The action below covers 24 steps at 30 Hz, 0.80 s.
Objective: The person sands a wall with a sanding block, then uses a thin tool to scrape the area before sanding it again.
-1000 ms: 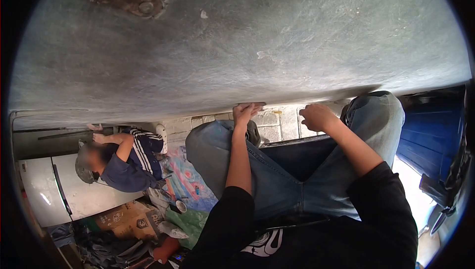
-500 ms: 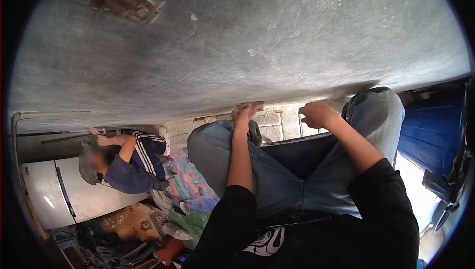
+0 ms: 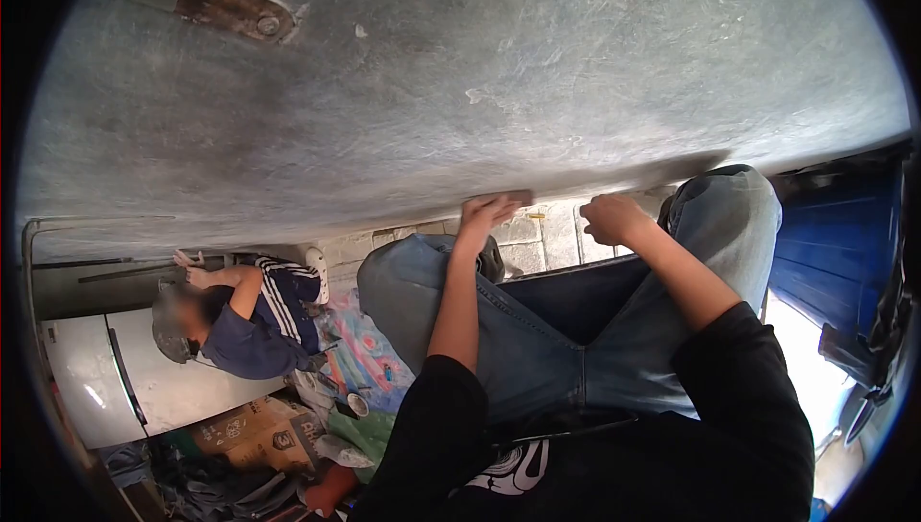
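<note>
My left hand point(image 3: 484, 222) is closed on a small brown flat block point(image 3: 519, 198), pressing it to the lower part of a grey wall point(image 3: 460, 90). The block is partly covered by my fingers, and I cannot make out its exact kind. To the right, my right hand point(image 3: 612, 220) hovers over the gap between my knees, its fingers curled. Whatever those fingers hold, if anything, is hidden.
A rusty metal bracket point(image 3: 233, 6) is fixed to the wall at upper left. Another person point(image 3: 251, 330) sits at left, beside a white refrigerator point(image 3: 182, 368). Cardboard boxes point(image 3: 257, 438) and a colourful cloth point(image 3: 369, 344) lie nearby. A blue panel point(image 3: 833, 263) stands at right.
My left hand has slid the brown block a little to the right and up along the wall. My right hand has hardly moved.
</note>
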Tool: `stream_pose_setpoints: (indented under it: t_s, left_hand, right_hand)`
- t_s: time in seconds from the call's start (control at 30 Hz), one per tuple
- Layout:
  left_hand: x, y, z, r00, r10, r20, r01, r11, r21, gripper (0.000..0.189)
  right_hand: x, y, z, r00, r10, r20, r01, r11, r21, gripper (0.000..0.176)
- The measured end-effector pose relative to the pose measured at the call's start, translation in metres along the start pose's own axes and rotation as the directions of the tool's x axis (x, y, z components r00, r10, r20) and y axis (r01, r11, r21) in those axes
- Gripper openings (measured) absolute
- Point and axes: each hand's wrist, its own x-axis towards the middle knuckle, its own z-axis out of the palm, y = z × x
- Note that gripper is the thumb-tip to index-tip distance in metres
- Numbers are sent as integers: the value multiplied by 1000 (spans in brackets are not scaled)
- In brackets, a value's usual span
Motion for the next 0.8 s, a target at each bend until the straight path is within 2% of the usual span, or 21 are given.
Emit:
stream_pose_setpoints:
  t_s: [0.07, 0.2, 0.27, 0.3, 0.37, 0.43, 0.5, 0.57, 0.63, 0.67, 0.73, 0.8]
  left_hand:
    - [-5, 8, 23, 984, -14, 180, 13, 1000, 8, 23]
    - [3, -8, 1, 996, 11, 88, -10, 1000, -11, 26]
    - [5, -12, -11, 996, -12, -85, 9, 999, -35, 29]
    - [9, -16, -11, 997, -11, -83, 8, 999, -36, 29]
    - [-2, 1, 7, 998, 5, 68, -7, 999, 31, 29]
    - [-13, 12, 39, 992, -22, 125, 16, 999, 47, 29]
    - [-14, 10, 50, 983, 26, 182, -12, 997, -76, 28]
    - [-4, -7, 42, 990, 10, 139, 3, 995, -97, 26]
    - [1, -14, 38, 1000, -18, -1, 17, 987, -160, 23]
    - [0, -10, 40, 1000, -14, 1, 14, 986, -165, 23]
    - [-3, -5, 46, 997, 1, 73, 7, 993, -119, 22]
    - [2, -9, 48, 997, 8, 79, 2, 993, -116, 21]
  right_hand:
    - [1, -4, -1, 999, -6, -49, 5, 1000, -17, 19]
    - [2, -1, 5, 996, -48, -78, 51, 998, 37, 18]
    - [3, 2, 6, 995, -51, -87, 54, 998, 32, 19]
    - [3, 4, 6, 998, -23, -66, 23, 1000, 9, 19]
    - [4, 3, 5, 999, 8, -43, -8, 1000, -6, 19]
    - [4, -3, -1, 998, 19, 65, -19, 1000, 7, 23]
    - [7, -7, 2, 999, -5, 43, 3, 999, 41, 22]
    - [9, -7, 5, 999, -27, 26, 25, 998, 56, 22]
    - [11, -6, 7, 998, -32, -44, 33, 999, 28, 17]
    - [12, -6, 4, 999, -30, -45, 31, 999, 22, 17]
    - [13, -4, 3, 998, 19, 66, -18, 1000, -16, 22]
    - [16, -3, 4, 998, 22, 60, -21, 1000, -15, 22]
